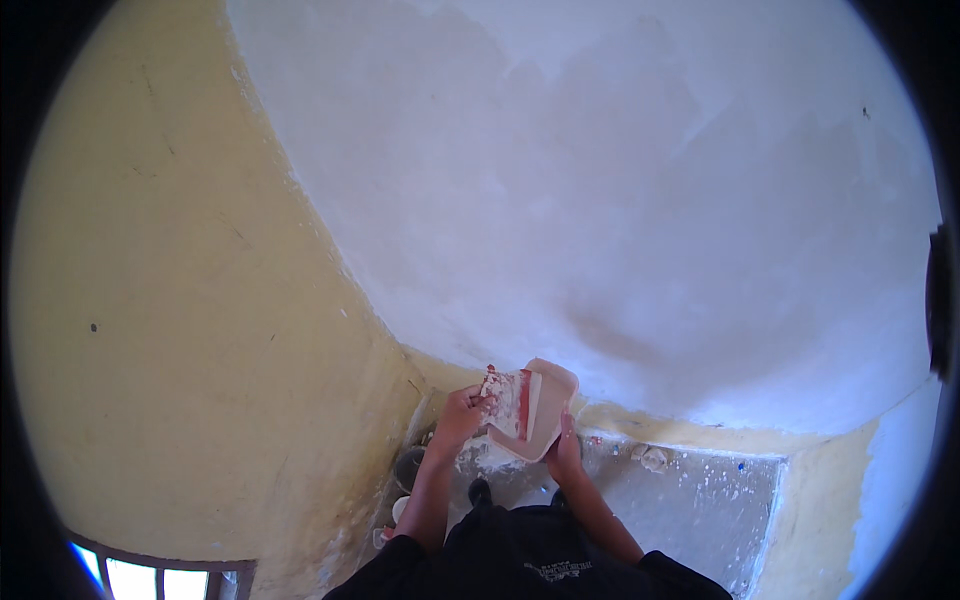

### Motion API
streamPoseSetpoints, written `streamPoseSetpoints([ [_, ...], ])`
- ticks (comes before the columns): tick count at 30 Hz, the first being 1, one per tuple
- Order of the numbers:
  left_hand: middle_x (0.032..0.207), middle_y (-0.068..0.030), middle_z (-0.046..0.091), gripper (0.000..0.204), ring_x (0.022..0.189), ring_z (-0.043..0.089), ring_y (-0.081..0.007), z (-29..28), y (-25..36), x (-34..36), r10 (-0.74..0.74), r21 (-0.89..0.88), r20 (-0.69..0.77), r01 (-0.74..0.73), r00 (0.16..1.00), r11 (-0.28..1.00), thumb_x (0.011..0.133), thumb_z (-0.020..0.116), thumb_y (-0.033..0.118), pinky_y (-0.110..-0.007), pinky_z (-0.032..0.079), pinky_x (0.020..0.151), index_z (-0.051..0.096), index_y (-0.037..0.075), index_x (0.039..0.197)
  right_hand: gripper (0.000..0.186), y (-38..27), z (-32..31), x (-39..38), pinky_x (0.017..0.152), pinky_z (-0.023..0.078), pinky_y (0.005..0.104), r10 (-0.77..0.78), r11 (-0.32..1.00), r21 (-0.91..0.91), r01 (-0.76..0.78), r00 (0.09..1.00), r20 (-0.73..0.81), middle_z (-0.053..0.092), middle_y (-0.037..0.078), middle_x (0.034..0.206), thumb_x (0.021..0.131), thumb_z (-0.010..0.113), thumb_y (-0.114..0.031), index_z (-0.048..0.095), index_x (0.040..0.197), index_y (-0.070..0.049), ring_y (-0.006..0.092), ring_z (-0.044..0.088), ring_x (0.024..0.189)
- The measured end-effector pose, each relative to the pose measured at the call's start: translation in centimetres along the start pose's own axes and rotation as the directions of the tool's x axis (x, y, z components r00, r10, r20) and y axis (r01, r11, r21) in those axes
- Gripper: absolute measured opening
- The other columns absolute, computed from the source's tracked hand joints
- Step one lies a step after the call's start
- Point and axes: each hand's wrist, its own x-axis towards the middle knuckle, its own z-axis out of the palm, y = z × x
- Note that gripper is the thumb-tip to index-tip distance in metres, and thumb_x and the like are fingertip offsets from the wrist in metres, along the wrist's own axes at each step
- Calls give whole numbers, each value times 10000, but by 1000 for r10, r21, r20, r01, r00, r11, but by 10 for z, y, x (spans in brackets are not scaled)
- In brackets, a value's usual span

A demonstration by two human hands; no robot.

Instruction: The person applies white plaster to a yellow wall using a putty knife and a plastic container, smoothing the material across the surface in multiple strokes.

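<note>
My left hand (462,412) grips a red putty spreader (524,412) smeared with white filler, its fingers closed round the near end. The spreader's far edge lies over a shallow pale pink tray (558,395), apparently touching it. Under the tray's right side, my right hand (566,450) is closed on the rim and holds it tilted; part of those fingers is hidden behind it. Both hands are in front of my body, close to the foot of the wall.
Ahead rises a wall (640,200) with patchy white filler; a yellow wall (170,300) meets it at left. White-spattered floor (680,510) holds a crumpled pale lump (652,458). A dark bucket (408,466) stands by my left forearm. A barred window (160,578) is at lower left.
</note>
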Motion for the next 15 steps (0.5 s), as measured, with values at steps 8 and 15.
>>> streamPoseSetpoints([
  [8, 926, -34, 675, 228, 771, 636, -101, -16, -10, -5, -107, -297, 87, 129, 990, 946, 928, 580, 54, -259, 533, 698, 615, -24, 1139, 546, 9, 10, -4, 994, 452, 417, -67, 998, 14, 67, 998, -16, 510, 103, 1348, 1009, 421, -446, 378, 1410, -78, 254, 531, 1182],
  [15, 1100, -79, 629, 317, 991, 628, -152, -27, -19, -1, -141, -468, 235, 239, 962, 851, 940, 512, 4, -294, 525, 872, 510, -48, 1253, 532, -2, 27, -13, 1007, 435, 386, -24, 998, 60, 28, 997, -68, 510, 103, 1343, 1008, 429, -422, 372, 1409, -78, 252, 527, 1179],
])
